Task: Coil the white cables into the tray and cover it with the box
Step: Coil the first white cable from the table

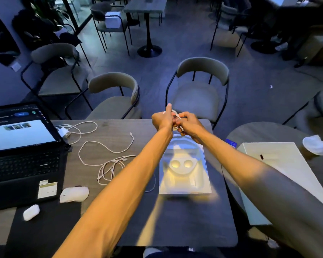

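Both hands meet above the far edge of the table, just beyond the white tray [185, 189]. My left hand [162, 119] and my right hand [187, 123] are wrapped around a small coil of white cable [176, 115], mostly hidden by the fingers. The tray is a moulded insert with two round hollows and lies flat on the dark table. A second white cable [108, 150] lies in loose loops and a tangle to the left of the tray. The white box [280, 170] sits open side up on the right.
An open laptop [22, 161] stands at the left, with a white mouse [74, 194] and a small white case [31, 212] beside it. A charger with its cable [64, 132] lies by the screen. A crumpled white tissue [315, 145] rests far right. Chairs [198, 94] stand beyond the table.
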